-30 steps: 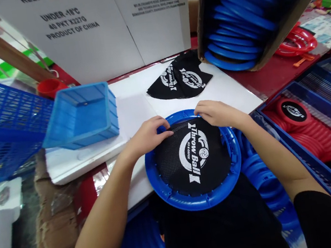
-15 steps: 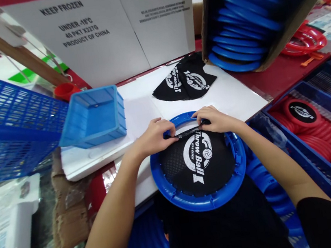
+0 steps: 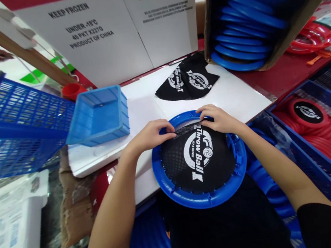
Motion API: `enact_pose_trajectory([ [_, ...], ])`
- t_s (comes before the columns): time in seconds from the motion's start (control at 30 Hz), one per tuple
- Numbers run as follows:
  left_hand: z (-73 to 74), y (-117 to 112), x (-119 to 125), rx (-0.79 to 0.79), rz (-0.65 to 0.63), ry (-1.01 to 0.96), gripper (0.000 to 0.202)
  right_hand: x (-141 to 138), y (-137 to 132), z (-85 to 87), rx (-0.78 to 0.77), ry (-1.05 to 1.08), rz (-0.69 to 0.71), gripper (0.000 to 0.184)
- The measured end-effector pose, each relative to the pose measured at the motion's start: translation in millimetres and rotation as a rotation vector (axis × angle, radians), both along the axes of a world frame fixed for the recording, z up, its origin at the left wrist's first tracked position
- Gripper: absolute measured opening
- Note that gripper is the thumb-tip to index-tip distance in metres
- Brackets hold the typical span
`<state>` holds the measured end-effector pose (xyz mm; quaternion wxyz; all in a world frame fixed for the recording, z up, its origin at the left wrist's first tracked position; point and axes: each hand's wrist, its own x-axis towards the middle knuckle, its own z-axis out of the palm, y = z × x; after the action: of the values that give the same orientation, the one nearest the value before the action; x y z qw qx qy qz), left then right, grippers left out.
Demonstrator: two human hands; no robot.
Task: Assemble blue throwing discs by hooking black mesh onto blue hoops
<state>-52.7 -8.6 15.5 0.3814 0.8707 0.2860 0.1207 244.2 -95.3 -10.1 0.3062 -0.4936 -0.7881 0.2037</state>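
Note:
A blue plastic ring [image 3: 165,181] rests at the table's front edge, against my body. Across it lies a round black mesh fabric [image 3: 177,161] printed "Throw Ball" in white; a gap shows between its far edge and the ring. My left hand [image 3: 161,132] pinches the fabric's far edge on the left. My right hand [image 3: 215,117] is closed on the same edge, right of the middle. Beyond the ring, more black printed mesh pieces [image 3: 185,81] lie overlapping on the white board [image 3: 147,102].
A shallow blue bin [image 3: 99,112] stands left of the ring, beside a blue basket [image 3: 25,115]. A white carton [image 3: 110,37] is behind. At the right are a box of blue rings [image 3: 241,27] and a crate of red rings [image 3: 324,134].
My hands have drawn the fabric's far edge slightly farther toward the ring's far rim, and the gap has narrowed. The view has shifted a little.

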Motion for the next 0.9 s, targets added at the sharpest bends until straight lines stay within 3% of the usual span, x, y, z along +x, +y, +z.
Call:
enact_pose_trajectory([
  [0.1, 2.8, 0.9, -3.0, 0.011, -0.042, -0.007, 0.020, -0.2, 0.6, -0.3, 0.006, 0.006, 0.017, 0.005],
  [0.37, -2.3, 1.2, -2.0, -0.127, 0.160, -0.071, 0.024, 0.0, 1.6, 3.0, -0.042, 0.046, -0.037, 0.008],
  [0.67, -5.0, 5.3, -3.9, -0.270, 0.156, -0.124, 0.025, 0.0, 1.4, 5.1, -0.047, 0.078, -0.052, 0.011],
  [0.9, -3.3, 5.8, -6.5, -0.222, 0.170, -0.098, 0.018, -0.3, 1.8, 5.4, -0.066, 0.087, -0.050, 0.010],
])
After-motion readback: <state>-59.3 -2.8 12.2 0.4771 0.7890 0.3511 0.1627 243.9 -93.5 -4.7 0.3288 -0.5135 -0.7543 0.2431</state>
